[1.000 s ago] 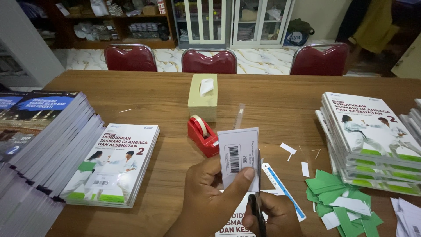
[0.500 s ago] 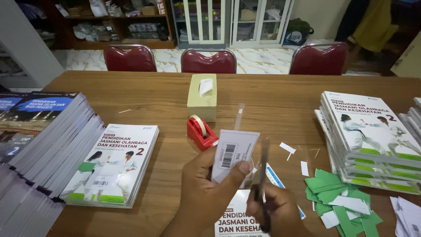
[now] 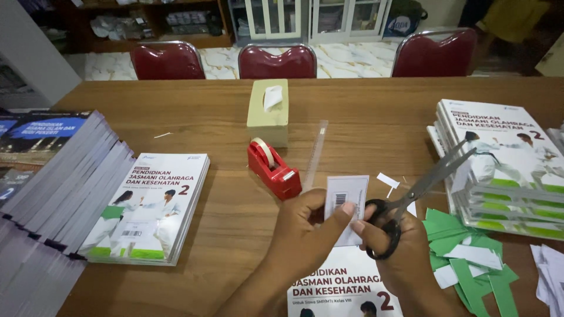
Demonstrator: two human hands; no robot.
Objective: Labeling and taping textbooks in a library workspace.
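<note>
Two hands meet low in the view, just above a white-and-green paperback lying flat at the near edge of the wooden table. The left hand pinches a small white barcode label between thumb and fingers, thumb pressed on its lower face, holding it upright over the book. The right hand touches the label's right edge with a fingertip and has its fingers through the black loops of a pair of scissors, closed snugly around the handles; the grey blades are parted a little and point up and to the right, away from the label.

Just right of the right hand lies a heap of green and white paper offcuts, with a few white slips loose on the wood above it. Beside the left hand stands a red tape dispenser carrying a roll of pale tape, and a clear ruler lies along its right side. Behind the dispenser, touching or nearly so, sits a beige tissue box with a white tissue poking out of its top slot.

To the left rests a short stack of the same paperbacks, and beyond it a long slanted row of darker books. On the right a taller stack of the paperbacks sits near the table's edge. Three dark red chairs stand along the far side, with cabinets behind them.
</note>
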